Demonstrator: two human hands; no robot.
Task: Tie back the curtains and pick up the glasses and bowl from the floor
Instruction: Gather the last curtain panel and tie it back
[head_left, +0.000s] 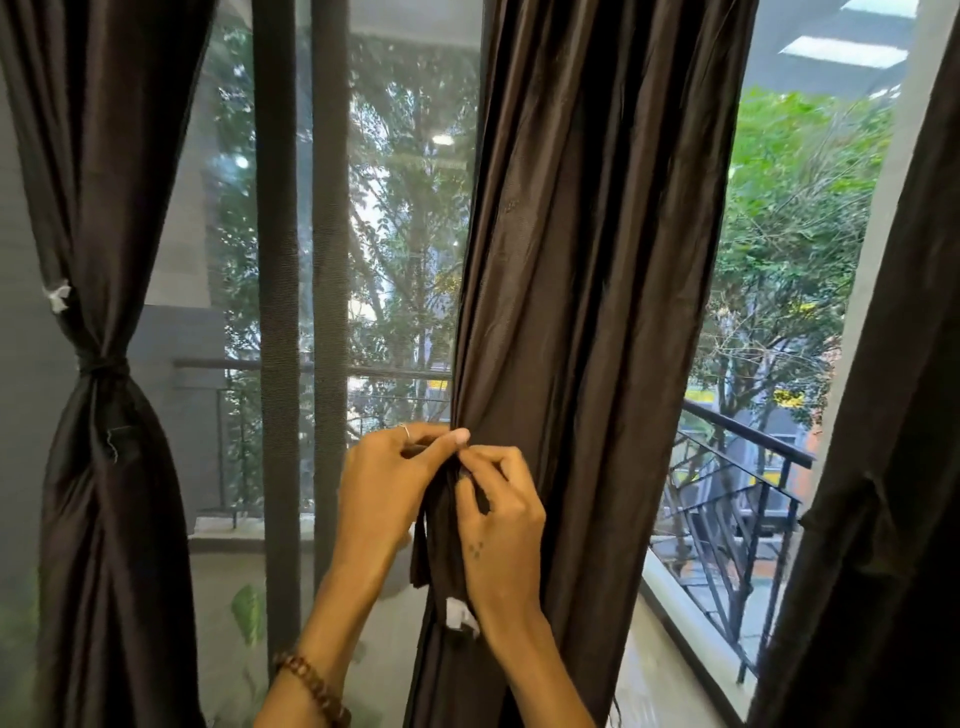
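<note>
From the head cam, the left curtain (104, 395) was already cinched with its tie, while the middle curtain (571, 312) hung loose, so I'd guess roughly a third done. Glasses and bowl weren't in shot. Both hands were raised at the middle curtain's left edge: left hand (387, 483) and right hand (498, 514) each pinching the dark tie strip (441, 519).

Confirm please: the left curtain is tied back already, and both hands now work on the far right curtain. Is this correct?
Not quite. The left curtain is tied, but the left hand and right hand pinch the middle curtain, not the far right curtain. The head view shows it.
</note>
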